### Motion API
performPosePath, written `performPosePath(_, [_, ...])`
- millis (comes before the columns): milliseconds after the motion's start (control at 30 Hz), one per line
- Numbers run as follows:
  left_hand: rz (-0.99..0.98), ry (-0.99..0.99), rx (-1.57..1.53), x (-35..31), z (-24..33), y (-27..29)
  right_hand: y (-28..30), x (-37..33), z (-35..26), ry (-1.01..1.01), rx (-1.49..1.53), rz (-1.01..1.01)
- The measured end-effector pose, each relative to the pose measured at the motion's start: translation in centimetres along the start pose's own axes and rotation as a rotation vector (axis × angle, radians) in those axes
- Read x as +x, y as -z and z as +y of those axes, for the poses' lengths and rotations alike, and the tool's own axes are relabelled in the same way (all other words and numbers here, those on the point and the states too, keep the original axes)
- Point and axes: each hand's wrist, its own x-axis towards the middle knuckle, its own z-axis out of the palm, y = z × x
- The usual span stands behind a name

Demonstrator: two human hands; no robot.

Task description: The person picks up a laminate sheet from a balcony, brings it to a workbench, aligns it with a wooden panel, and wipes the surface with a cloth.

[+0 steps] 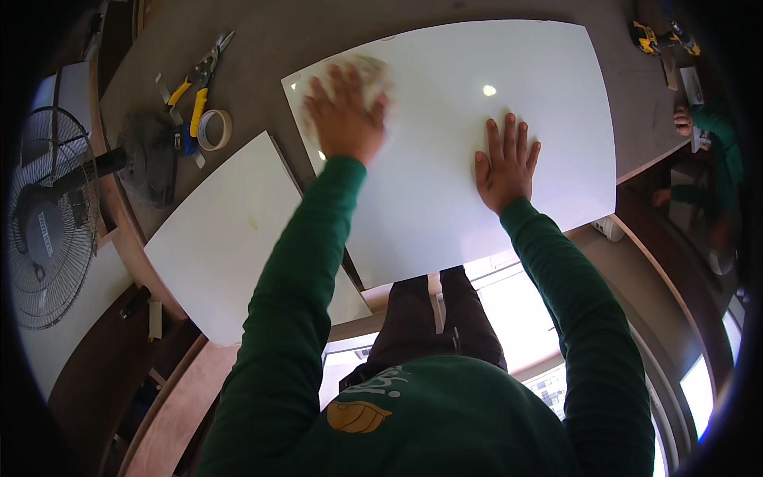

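Note:
A glossy white panel [445,191] lies across the table in front of me, jutting over its near edge. My left hand [346,119] is on the panel's far left part, fingers spread and slightly smeared by motion. Under and around it shows a blurred, pale, crumpled patch [377,75] that looks like a cloth or a thin sheet; its kind is unclear. My right hand [507,163] rests flat on the panel's right half, fingers apart and nothing in it. A second white panel [230,238] lies to the left, beside the first.
On the brown table [270,48] at the far left lie yellow-handled snips [199,87] and a roll of tape [214,129]. A black fan [56,215] stands at the left. Far right are a yellow power drill [648,38] and another person's hand [683,121].

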Motion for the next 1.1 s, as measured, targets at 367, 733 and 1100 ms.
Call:
performPosePath(367, [-0.338,-0.644,-0.442,-6.5,-0.9,4.2,0.2,-0.5,1.0,0.0,0.022,-0.004])
performPosePath(733, [0.112,0.018,-0.106,7.3,-5.0,-0.4,0.5,-0.5,0.8,-0.038,0.035,-0.05])
performPosePath(1100, [0.143,0.002,-0.261,7.9,-6.1,-0.6,0.4,-0.6,1.2,-0.041,0.23,0.046])
